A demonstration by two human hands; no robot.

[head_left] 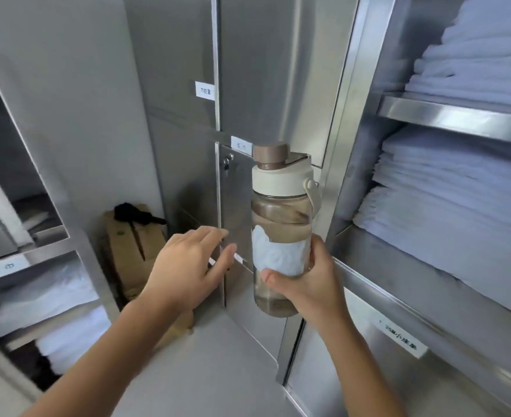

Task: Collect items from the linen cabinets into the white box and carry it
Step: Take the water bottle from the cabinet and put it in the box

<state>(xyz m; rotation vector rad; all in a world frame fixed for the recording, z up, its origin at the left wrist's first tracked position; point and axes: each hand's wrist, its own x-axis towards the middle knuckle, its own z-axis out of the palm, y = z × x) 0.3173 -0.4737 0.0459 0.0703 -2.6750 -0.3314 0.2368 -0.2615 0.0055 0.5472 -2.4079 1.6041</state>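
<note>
My right hand (310, 284) grips the lower half of a clear brown water bottle (281, 224) with a cream lid, a brown cap and a white sleeve, held upright in front of the steel cabinets. To its left, my left hand (188, 266) is spread open, fingers near the edge of a steel cabinet door (233, 188) with a small lock. Stacks of folded white linen (447, 200) fill the open shelves on the right. No white box is in view.
An open steel door (76, 115) stands at the left, with more white linen (46, 299) on shelves behind it. A brown cardboard box (134, 251) with a black item on top sits in the corner. A labelled lower door (398, 356) is at the right.
</note>
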